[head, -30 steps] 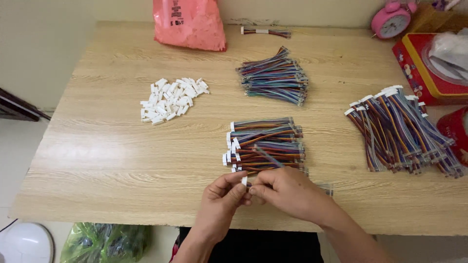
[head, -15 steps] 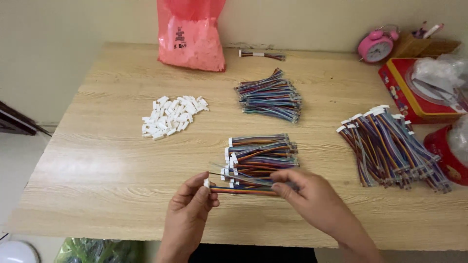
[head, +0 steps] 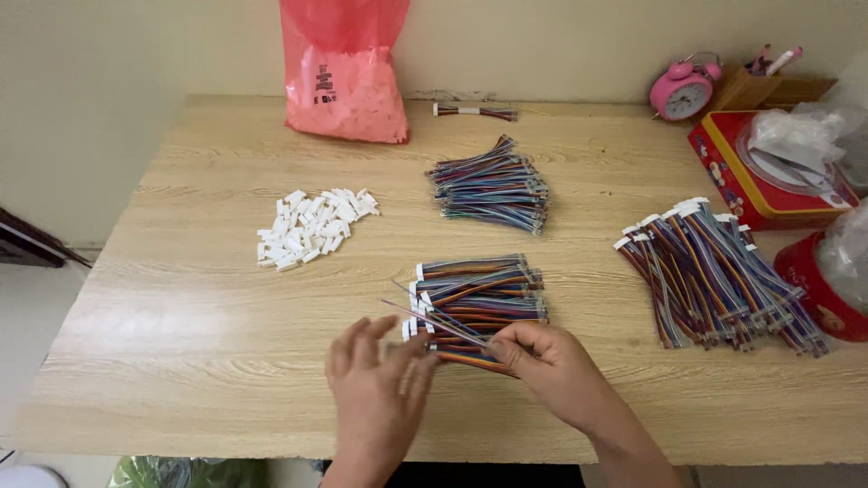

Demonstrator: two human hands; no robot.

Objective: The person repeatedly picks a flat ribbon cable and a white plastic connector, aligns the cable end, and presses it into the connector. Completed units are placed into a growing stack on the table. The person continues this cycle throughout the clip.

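— What is each hand doing?

— The right hand (head: 550,366) pinches one end of a multicoloured ribbon cable (head: 434,323) between thumb and fingertips; the cable slants up and away to the left. The left hand (head: 378,387) is loosely spread, palm down, fingers just under the cable's free end — apparently steadying it, though whether it actually touches the wires cannot be told.

— And where does that cable sit relative to the rest?

— Directly beyond the hands, over the near stack of cables (head: 479,294), whose white plugs all face left. The stack lies right at the fingertips, probably so pieces can be taken or laid down without a reach.

— What else is around?

— Ahead and left of the left hand, a loose pile of white connectors (head: 312,226). Straight ahead, farther off, a bundle of cables (head: 493,185) with no white ends showing. Right of the right hand, a bigger fan of cables (head: 719,271) with white plugs at the far end. Sorted heaps, it seems — each kind kept apart on the wooden table (head: 181,307).

— At the far edge?

— A pink plastic bag (head: 344,81) and a pink alarm clock (head: 683,90), well clear of the hands.
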